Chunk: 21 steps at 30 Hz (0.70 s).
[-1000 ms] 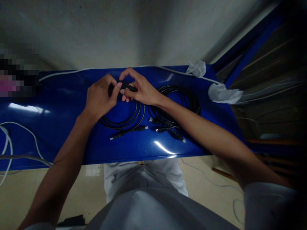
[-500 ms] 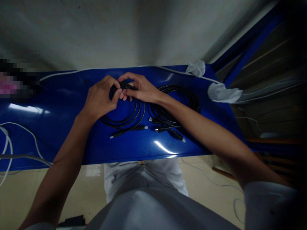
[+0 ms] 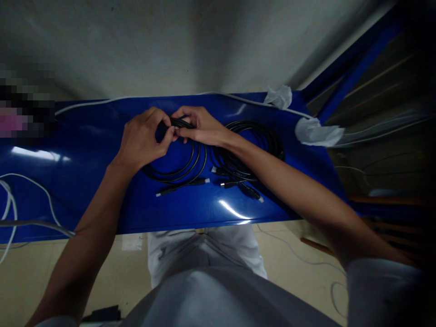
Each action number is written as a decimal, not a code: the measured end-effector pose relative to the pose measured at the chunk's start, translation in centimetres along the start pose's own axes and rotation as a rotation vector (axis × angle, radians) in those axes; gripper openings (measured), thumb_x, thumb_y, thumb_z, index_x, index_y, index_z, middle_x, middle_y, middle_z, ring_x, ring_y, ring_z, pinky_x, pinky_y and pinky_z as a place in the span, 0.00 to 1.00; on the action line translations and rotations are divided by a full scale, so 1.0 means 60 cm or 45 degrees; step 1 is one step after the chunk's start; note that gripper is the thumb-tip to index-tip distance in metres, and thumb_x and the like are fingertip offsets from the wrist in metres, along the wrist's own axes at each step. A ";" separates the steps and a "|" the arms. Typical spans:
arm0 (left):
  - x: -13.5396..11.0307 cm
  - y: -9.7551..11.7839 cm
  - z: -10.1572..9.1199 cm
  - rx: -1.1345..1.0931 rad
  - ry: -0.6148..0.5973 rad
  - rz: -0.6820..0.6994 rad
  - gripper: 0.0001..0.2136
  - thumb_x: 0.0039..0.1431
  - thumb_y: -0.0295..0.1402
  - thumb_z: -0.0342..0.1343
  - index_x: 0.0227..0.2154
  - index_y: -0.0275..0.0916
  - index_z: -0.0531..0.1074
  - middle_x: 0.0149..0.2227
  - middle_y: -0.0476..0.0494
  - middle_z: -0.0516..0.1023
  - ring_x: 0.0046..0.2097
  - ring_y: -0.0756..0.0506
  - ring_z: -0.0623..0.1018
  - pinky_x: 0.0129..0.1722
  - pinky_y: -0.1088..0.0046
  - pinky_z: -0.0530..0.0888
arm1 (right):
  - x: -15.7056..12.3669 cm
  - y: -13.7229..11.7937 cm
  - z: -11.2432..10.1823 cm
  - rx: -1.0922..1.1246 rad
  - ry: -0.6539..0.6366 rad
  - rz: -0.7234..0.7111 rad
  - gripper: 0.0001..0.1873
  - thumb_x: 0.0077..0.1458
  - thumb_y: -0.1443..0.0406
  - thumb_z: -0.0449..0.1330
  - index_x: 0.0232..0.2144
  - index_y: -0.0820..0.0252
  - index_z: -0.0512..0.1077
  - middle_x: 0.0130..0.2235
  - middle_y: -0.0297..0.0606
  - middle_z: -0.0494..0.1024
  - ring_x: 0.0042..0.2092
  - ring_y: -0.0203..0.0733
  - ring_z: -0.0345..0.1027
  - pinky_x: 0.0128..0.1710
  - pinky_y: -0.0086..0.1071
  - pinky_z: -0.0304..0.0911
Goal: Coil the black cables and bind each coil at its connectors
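Observation:
A coiled black cable (image 3: 177,170) lies on the glossy blue table (image 3: 102,200), its two plug ends trailing toward the near edge. My left hand (image 3: 141,141) and my right hand (image 3: 199,127) meet at the far side of this coil, both with fingers pinched closed on the cable strands there. A second, larger pile of black cables (image 3: 254,145) rests just to the right, partly under my right forearm, with several plugs poking out at its near side.
White cables (image 3: 20,213) loop over the table's left end. A white cord (image 3: 112,100) runs along the far edge. Two crumpled white wrappers (image 3: 315,132) sit at the far right corner. A blue frame rises to the right; a pale wall stands behind.
My right hand's fingers have lowered and closed tighter onto the coil beside my left thumb. Cables and table stay put.

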<state>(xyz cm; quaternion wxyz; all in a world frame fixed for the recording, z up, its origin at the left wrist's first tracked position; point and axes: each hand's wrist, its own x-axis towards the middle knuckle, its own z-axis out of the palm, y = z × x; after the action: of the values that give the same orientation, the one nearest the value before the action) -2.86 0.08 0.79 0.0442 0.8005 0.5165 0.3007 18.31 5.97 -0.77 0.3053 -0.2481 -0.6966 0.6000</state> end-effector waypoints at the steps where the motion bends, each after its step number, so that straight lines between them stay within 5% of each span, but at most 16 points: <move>1: 0.000 0.000 0.000 -0.001 -0.002 0.003 0.11 0.69 0.48 0.58 0.44 0.49 0.73 0.47 0.43 0.83 0.53 0.35 0.82 0.53 0.54 0.78 | 0.000 0.000 0.000 -0.002 -0.002 -0.005 0.20 0.58 0.60 0.74 0.44 0.58 0.69 0.35 0.33 0.84 0.38 0.38 0.82 0.34 0.26 0.75; 10: 0.000 0.000 -0.002 0.057 0.017 0.050 0.15 0.66 0.49 0.60 0.49 0.49 0.71 0.48 0.45 0.82 0.48 0.38 0.81 0.47 0.53 0.78 | 0.001 0.006 -0.003 0.029 -0.013 -0.048 0.18 0.58 0.65 0.72 0.46 0.59 0.69 0.38 0.37 0.85 0.37 0.37 0.80 0.34 0.27 0.76; 21: 0.004 0.000 -0.003 0.012 0.018 0.129 0.18 0.75 0.54 0.52 0.50 0.45 0.73 0.56 0.43 0.78 0.63 0.37 0.76 0.58 0.51 0.78 | 0.000 -0.001 -0.002 -0.017 -0.019 -0.020 0.15 0.57 0.67 0.71 0.43 0.60 0.70 0.35 0.37 0.85 0.39 0.40 0.82 0.35 0.26 0.76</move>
<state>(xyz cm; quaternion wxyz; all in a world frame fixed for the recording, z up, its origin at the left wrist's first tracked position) -2.90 0.26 1.03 0.0215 0.8238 0.4770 0.3056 18.42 6.03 -0.73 0.3029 -0.2403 -0.7049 0.5947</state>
